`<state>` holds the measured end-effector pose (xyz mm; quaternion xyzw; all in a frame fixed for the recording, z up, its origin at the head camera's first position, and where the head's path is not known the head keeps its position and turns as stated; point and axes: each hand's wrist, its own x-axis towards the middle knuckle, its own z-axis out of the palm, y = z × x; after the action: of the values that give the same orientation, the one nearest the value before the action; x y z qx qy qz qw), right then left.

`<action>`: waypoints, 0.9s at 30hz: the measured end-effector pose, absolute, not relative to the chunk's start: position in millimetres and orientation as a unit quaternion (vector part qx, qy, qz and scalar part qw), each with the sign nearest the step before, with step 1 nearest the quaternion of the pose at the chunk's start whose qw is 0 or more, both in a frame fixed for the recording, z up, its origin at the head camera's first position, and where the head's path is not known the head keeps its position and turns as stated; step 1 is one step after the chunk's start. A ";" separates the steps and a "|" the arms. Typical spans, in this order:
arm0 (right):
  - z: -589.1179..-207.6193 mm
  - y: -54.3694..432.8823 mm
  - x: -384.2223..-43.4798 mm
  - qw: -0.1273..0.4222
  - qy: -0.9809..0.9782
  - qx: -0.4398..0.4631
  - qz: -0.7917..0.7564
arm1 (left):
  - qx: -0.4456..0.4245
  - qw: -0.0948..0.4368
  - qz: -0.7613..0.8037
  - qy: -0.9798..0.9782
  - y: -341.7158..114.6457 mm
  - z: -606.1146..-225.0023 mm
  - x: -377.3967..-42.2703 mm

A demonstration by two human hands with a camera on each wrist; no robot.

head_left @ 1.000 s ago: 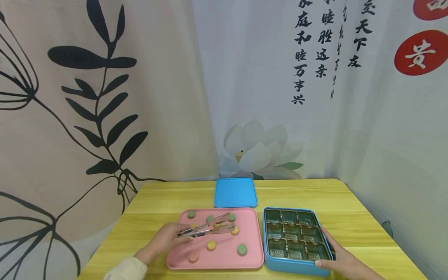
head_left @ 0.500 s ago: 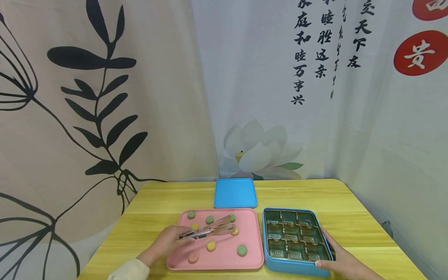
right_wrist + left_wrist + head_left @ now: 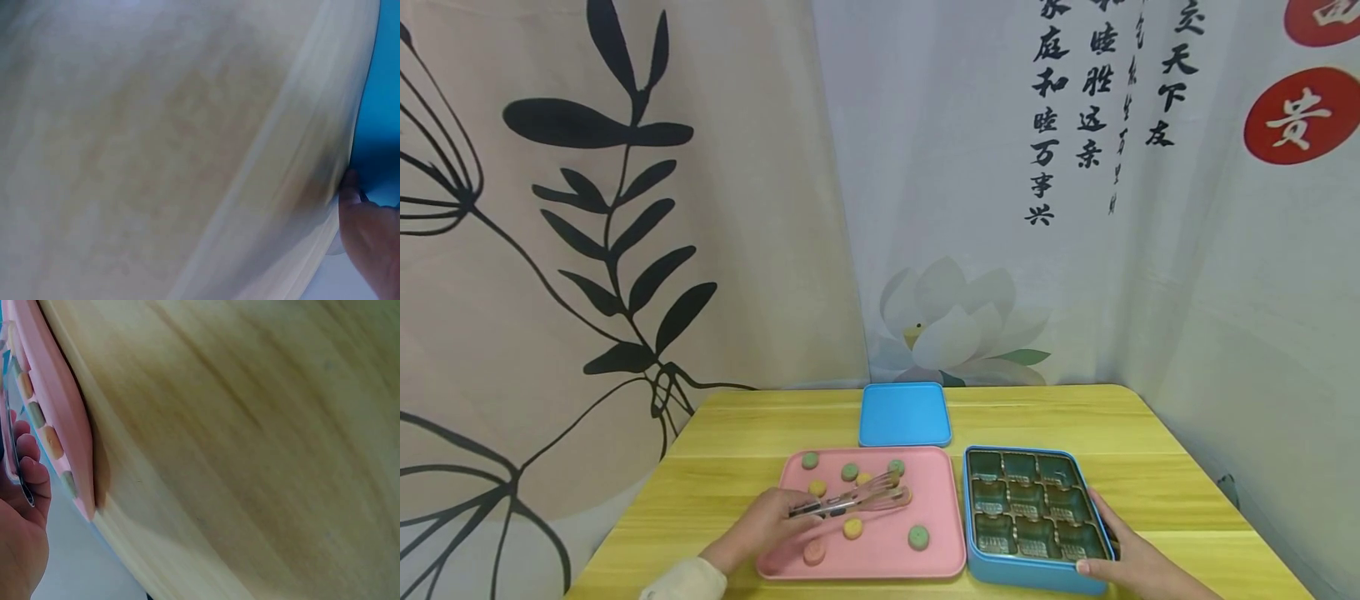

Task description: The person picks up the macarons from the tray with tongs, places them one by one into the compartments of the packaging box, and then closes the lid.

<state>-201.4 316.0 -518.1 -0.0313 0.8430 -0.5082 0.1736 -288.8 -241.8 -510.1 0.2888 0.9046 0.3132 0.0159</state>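
Observation:
My left hand [image 3: 771,527] holds a pair of tongs [image 3: 842,504] with clear ends, low over a pink tray [image 3: 925,546]. The ends reach toward the tray's right side and overlap a yellow macaron there, mostly hidden behind them. Other small macarons lie spread out: a green macaron [image 3: 918,537] front right, a yellow macaron [image 3: 852,527] mid-tray and a pink macaron [image 3: 814,551] near the front. My right hand [image 3: 1131,554] grips the front right corner of a blue box [image 3: 1026,573], thumb at the front and fingers along the side. Inside the box, a divided insert [image 3: 1026,500] shows bare compartments.
A flat blue lid [image 3: 905,414] lies behind the tray, toward the far edge of the wooden table [image 3: 1180,475]. Box and tray stand side by side with a narrow gap. A printed curtain [image 3: 760,208] hangs behind the table.
My left hand and the tongs have shifted slightly right and toward the front, their ends now over the yellow macaron on the right. My right hand and the box stay still.

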 end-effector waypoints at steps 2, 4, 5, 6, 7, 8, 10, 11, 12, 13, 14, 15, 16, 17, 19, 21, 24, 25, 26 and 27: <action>-518.0 315.9 -201.6 0.174 0.843 -0.033 -0.509 | 0.287 0.021 0.318 0.903 -241.7 -510.8 -288.9; -518.3 316.0 -202.0 0.172 0.844 -0.037 -0.506 | 0.286 0.025 0.323 0.902 -241.6 -511.3 -288.8; -518.4 316.1 -202.1 0.172 0.845 -0.039 -0.505 | 0.284 0.025 0.322 0.903 -241.6 -511.8 -288.9; -518.6 316.3 -202.2 0.172 0.846 -0.041 -0.504 | 0.283 0.027 0.324 0.903 -241.4 -512.1 -288.8; -518.8 316.4 -202.5 0.172 0.845 -0.039 -0.504 | 0.282 0.027 0.325 0.902 -241.1 -512.1 -288.6; -519.1 316.6 -202.8 0.173 0.845 -0.037 -0.505 | 0.281 0.026 0.325 0.903 -241.0 -512.7 -288.7; -519.1 316.5 -202.9 0.175 0.844 -0.030 -0.506 | 0.277 0.028 0.330 0.902 -240.5 -512.8 -288.2; -519.0 316.4 -202.8 0.176 0.844 -0.027 -0.507 | 0.275 0.029 0.331 0.902 -240.5 -513.2 -288.2; -519.1 316.3 -202.8 0.177 0.843 -0.026 -0.508 | 0.274 0.029 0.332 0.902 -240.4 -513.4 -288.0; -519.0 316.1 -202.6 0.177 0.842 -0.024 -0.510 | 0.273 0.029 0.334 0.902 -240.4 -513.7 -288.0; -519.1 316.1 -202.5 0.177 0.841 -0.025 -0.511 | 0.271 0.028 0.335 0.902 -240.5 -513.8 -287.9; -519.2 316.0 -202.3 0.176 0.841 -0.026 -0.510 | 0.271 0.028 0.337 0.901 -240.5 -514.0 -287.8; -519.4 316.1 -202.1 0.176 0.841 -0.026 -0.511 | 0.271 0.026 0.335 0.902 -240.6 -514.5 -288.0; -519.5 316.0 -201.8 0.176 0.840 -0.028 -0.512 | 0.271 0.025 0.336 0.902 -240.7 -514.9 -288.1; -519.9 316.1 -201.6 0.177 0.840 -0.028 -0.513 | 0.271 0.020 0.337 0.901 -240.7 -515.5 -288.2; -520.0 316.2 -201.6 0.179 0.837 -0.027 -0.517 | 0.272 0.016 0.337 0.901 -240.4 -516.2 -288.5; -520.0 316.0 -201.6 0.178 0.835 -0.027 -0.520 | 0.270 0.012 0.337 0.902 -239.9 -516.6 -288.6; -520.1 315.9 -201.5 0.178 0.834 -0.028 -0.521 | 0.269 0.012 0.337 0.902 -239.7 -516.7 -288.6; -519.9 315.7 -201.3 0.178 0.833 -0.027 -0.522 | 0.269 0.011 0.336 0.903 -239.5 -516.6 -288.5; -519.8 315.6 -201.1 0.178 0.834 -0.026 -0.522 | 0.268 0.011 0.336 0.903 -239.4 -516.5 -288.4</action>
<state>-201.1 315.6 -519.8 -0.0257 0.8341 -0.5217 0.1776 -288.4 -239.4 -516.5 0.2683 0.9027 0.3362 0.0110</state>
